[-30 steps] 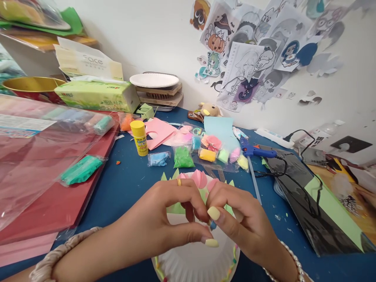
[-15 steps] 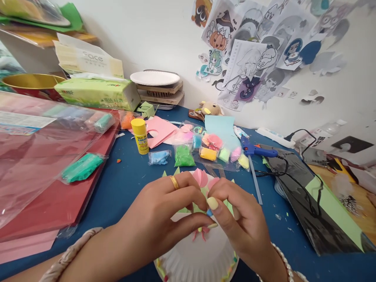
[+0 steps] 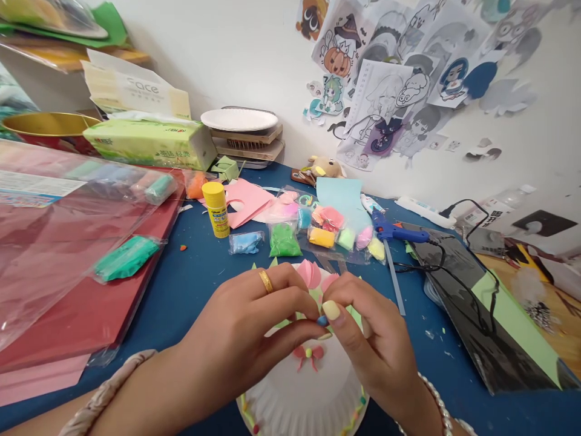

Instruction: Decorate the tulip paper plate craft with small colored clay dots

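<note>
A small piece of blue modelling clay (image 3: pixel 322 320) is pinched between the fingertips of my left hand (image 3: pixel 254 321) and my right hand (image 3: pixel 370 333). Both hands are closed, thumbs and forefingers meeting over the middle of a white paper plate (image 3: pixel 313 399). Pink paper petals (image 3: pixel 310 274) and pale green paper leaves stand at the plate's far part, partly hidden by my fingers. Just below my fingertips a pink clay bow (image 3: pixel 308 353) with a yellow-green centre lies on the plate. Coloured clay strips and dots run along its near rim.
Behind the plate lie bagged clays, among them a green one (image 3: pixel 284 240), beside a yellow glue stick (image 3: pixel 216 209). A blue glue gun (image 3: pixel 399 230) with its cord rests at right by a black sheet (image 3: pixel 472 309). Red sheets (image 3: pixel 91 309) cover the left side.
The blue clay shows more now between my fingertips. My left thumb has shifted up slightly, so the bow below is more fully seen.
</note>
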Tool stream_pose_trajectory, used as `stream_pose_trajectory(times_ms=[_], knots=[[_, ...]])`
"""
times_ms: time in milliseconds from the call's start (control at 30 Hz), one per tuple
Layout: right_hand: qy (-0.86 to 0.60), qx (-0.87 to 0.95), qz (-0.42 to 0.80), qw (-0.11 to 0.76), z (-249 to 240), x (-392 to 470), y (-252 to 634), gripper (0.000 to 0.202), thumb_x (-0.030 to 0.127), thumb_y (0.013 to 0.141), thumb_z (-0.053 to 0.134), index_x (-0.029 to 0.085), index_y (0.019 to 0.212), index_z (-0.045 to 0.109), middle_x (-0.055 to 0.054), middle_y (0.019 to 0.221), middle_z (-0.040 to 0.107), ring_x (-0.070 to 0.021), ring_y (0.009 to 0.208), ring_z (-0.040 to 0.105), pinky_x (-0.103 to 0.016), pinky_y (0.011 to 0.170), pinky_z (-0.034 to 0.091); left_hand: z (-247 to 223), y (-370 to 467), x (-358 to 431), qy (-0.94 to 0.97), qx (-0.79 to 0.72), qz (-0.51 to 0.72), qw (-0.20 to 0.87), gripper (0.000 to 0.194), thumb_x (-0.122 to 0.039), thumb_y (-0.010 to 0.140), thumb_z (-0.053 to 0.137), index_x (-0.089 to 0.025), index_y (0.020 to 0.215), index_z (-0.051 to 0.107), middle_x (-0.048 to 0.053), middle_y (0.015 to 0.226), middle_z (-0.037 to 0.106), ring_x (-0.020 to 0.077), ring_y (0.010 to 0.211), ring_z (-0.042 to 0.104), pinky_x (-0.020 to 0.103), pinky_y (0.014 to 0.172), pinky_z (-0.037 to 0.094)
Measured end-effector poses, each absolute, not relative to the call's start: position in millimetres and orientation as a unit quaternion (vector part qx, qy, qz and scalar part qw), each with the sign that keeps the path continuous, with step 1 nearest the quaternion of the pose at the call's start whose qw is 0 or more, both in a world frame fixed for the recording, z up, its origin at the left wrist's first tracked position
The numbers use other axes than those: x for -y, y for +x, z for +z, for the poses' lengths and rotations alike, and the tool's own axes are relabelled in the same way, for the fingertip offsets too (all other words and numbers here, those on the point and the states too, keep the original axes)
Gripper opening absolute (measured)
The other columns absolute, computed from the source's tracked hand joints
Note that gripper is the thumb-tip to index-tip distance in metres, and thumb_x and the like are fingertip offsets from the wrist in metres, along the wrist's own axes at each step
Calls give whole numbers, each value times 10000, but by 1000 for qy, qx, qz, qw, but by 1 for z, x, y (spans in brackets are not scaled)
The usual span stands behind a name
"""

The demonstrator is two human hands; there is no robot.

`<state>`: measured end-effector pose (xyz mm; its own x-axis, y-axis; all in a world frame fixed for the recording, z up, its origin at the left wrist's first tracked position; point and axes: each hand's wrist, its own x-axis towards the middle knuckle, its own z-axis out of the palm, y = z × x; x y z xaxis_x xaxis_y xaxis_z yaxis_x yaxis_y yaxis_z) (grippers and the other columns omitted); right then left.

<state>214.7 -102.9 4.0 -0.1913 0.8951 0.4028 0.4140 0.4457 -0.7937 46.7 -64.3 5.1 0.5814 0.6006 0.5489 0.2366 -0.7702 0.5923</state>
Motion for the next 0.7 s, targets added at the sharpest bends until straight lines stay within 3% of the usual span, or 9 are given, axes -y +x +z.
stream_pose_trajectory(times_ms=[700], knots=[[-444,726,259,457,5,103,216,127,156,827,479,189,705,469,27,647,465,-89,612,428,-241,556,359,2,47,66,861,-260,403,170,73,-207,827,532,-206,818,605,-8,737,583,111,636,537,225,575,435]])
